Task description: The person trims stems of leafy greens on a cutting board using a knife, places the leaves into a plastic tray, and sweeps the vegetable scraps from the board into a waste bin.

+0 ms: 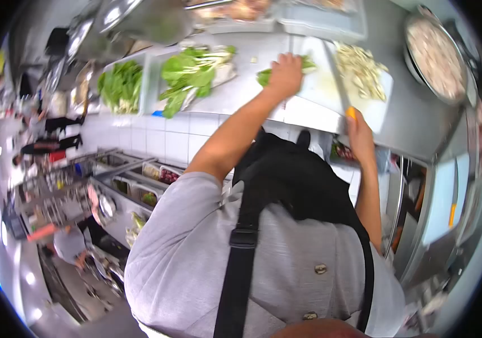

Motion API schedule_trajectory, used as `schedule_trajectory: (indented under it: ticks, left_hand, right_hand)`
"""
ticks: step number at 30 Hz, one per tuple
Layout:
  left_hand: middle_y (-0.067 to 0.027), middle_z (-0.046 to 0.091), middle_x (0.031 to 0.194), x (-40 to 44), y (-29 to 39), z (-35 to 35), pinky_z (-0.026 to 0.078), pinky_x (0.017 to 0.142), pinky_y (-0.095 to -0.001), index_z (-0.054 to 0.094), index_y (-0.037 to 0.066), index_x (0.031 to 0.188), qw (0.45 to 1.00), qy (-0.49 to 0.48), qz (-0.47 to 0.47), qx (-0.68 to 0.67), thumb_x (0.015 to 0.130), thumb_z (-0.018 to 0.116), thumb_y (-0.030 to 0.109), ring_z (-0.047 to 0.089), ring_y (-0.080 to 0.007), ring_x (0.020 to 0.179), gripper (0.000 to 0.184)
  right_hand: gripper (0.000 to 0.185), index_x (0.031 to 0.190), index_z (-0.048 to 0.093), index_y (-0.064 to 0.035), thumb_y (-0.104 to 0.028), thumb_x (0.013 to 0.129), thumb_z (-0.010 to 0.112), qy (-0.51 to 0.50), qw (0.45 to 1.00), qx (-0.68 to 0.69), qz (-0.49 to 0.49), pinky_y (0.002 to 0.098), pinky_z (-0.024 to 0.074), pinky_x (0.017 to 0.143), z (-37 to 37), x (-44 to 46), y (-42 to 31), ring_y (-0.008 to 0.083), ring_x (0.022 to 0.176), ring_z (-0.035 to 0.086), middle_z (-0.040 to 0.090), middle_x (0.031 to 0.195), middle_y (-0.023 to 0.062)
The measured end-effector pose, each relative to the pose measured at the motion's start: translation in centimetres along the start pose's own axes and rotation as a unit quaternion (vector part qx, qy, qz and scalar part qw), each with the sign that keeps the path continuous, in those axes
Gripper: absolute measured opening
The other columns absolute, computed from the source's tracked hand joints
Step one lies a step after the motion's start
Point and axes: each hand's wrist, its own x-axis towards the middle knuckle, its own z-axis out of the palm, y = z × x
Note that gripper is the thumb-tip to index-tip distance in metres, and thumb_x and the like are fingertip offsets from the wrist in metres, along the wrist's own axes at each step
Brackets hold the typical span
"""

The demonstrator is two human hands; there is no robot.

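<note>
My left hand [287, 74] presses down on leafy greens [308, 63] at the left edge of a white cutting board [315, 90], its fingers curled over them. A knife [339, 81] with a yellow handle is in my right hand [360, 135], closed round the grip, and its blade points away from me across the board. Right of the blade lies a pile of pale cut stems [361, 70]. Left of my left hand, a heap of leafy green vegetables [196, 73] with white stalks rests on the steel counter [246, 93].
A clear container of green leaves [121, 87] stands at the counter's left. A large metal bowl of pale pieces [435, 56] sits at the right. Trays [322, 22] line the back. Below left are shelves with food bins [139, 191] and a co-worker [74, 245].
</note>
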Motion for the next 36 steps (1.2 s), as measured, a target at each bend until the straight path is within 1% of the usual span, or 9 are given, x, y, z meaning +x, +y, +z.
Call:
schedule_trajectory:
  ticks: [3, 7, 12, 17, 20, 24, 29, 32, 36]
  left_hand:
    - [-0.0248, 0.059, 0.130, 2.4, -3.7, 8.0, 0.045, 0.105, -0.0563, 0.056, -0.001, 0.126, 0.985, 0.169, 0.027, 0.002, 0.094, 0.053, 0.014, 0.056, -0.0422, 0.123, 0.036]
    - [-0.0299, 0.067, 0.110, 3.7, -2.9, 1.6, 0.054, 0.093, -0.0509, 0.055, -0.004, 0.116, 0.979, 0.047, -0.084, -0.181, 0.086, 0.060, 0.009, 0.067, -0.0438, 0.106, 0.033]
    - [-0.0276, 0.069, 0.106, 3.2, -7.6, 0.4, 0.056, 0.084, -0.0465, 0.054, -0.007, 0.124, 0.914, 0.218, -0.109, -0.325, 0.093, 0.064, 0.022, 0.070, -0.0394, 0.096, 0.044]
    - [-0.0145, 0.068, 0.106, -2.5, -12.3, -11.4, 0.058, 0.073, -0.0424, 0.055, 0.001, 0.129, 0.692, 0.328, -0.225, -0.603, 0.099, 0.062, 0.022, 0.067, -0.0231, 0.088, 0.037]
    - [-0.0155, 0.065, 0.116, -5.7, -19.1, -16.7, 0.059, 0.078, -0.0483, 0.052, 0.005, 0.134, 0.548, 0.457, -0.258, -0.651, 0.102, 0.061, 0.028, 0.066, -0.0273, 0.097, 0.040]
    - [-0.0105, 0.065, 0.096, -9.8, -30.9, -20.1, 0.054, 0.066, -0.0411, 0.057, 0.004, 0.111, 0.441, 0.573, -0.192, -0.664, 0.103, 0.059, 0.015, 0.062, -0.0221, 0.079, 0.014]
    - [-0.0137, 0.068, 0.103, -13.2, -38.7, -21.9, 0.060, 0.074, -0.0428, 0.060, -0.002, 0.118, 0.193, 0.681, -0.118, -0.696, 0.105, 0.056, 0.023, 0.069, -0.0284, 0.084, 0.028]
    - [-0.0135, 0.067, 0.112, -13.7, -39.8, -19.3, 0.058, 0.086, -0.0449, 0.059, -0.004, 0.123, 0.220, 0.564, -0.140, -0.783, 0.105, 0.058, 0.023, 0.068, -0.0302, 0.094, 0.033]
    - [-0.0188, 0.064, 0.126, -16.7, -33.4, -16.7, 0.046, 0.106, -0.0522, 0.057, -0.001, 0.137, 0.557, 0.586, -0.335, -0.484, 0.095, 0.064, 0.011, 0.058, -0.0353, 0.124, 0.044]
  right_hand:
    - [0.051, 0.139, 0.056, 0.0008, -0.038, 0.109, 0.042, -0.032, 0.999, 0.026, -0.033, 0.0435, 0.0483, 0.100, 0.1, 1.1, 3.9, 0.0331, 0.119, 0.064, 0.066, 0.128, 0.0237]
    - [0.043, 0.140, 0.055, -0.0002, -0.030, 0.110, 0.047, -0.013, 0.998, 0.034, -0.057, 0.0388, 0.0502, 0.096, 1.3, 2.6, 6.5, 0.0323, 0.110, 0.067, 0.069, 0.120, 0.0223]
    - [0.042, 0.144, 0.052, -0.0023, -0.025, 0.109, 0.048, 0.013, 0.996, 0.031, -0.083, 0.0323, 0.0457, 0.062, 1.6, 2.4, 6.8, 0.0141, 0.066, 0.050, 0.057, 0.081, 0.0059]
    - [0.043, 0.146, 0.051, -0.0038, -0.025, 0.109, 0.048, -0.022, 0.998, 0.049, -0.039, 0.0305, 0.0437, 0.059, 1.0, 2.3, 6.1, 0.0128, 0.065, 0.050, 0.054, 0.077, 0.0034]
    - [0.043, 0.147, 0.050, -0.0053, -0.025, 0.109, 0.048, -0.047, 0.996, 0.070, -0.002, 0.0288, 0.0411, 0.054, 0.7, 2.1, 5.3, 0.0105, 0.060, 0.047, 0.051, 0.074, 0.0013]
    - [0.042, 0.147, 0.050, -0.0072, -0.026, 0.109, 0.049, -0.035, 0.996, 0.081, 0.005, 0.0259, 0.0361, 0.046, 0.2, 2.3, 6.3, 0.0071, 0.053, 0.042, 0.048, 0.072, -0.0005]
    - [0.043, 0.149, 0.048, -0.0106, -0.029, 0.110, 0.049, -0.050, 0.994, 0.100, 0.017, 0.0254, 0.0374, 0.042, 0.6, 2.7, 6.0, 0.0064, 0.050, 0.044, 0.049, 0.070, -0.0004]
    - [0.043, 0.148, 0.047, -0.0109, -0.029, 0.110, 0.048, -0.035, 0.998, 0.043, -0.012, 0.0257, 0.0366, 0.040, 0.1, 2.8, 6.5, 0.0069, 0.047, 0.043, 0.049, 0.069, 0.0001]
    - [0.043, 0.150, 0.044, -0.0115, -0.029, 0.110, 0.047, -0.053, 0.998, 0.030, 0.010, 0.0252, 0.0376, 0.039, 0.3, 2.4, 3.5, 0.0071, 0.046, 0.044, 0.048, 0.069, -0.0001]
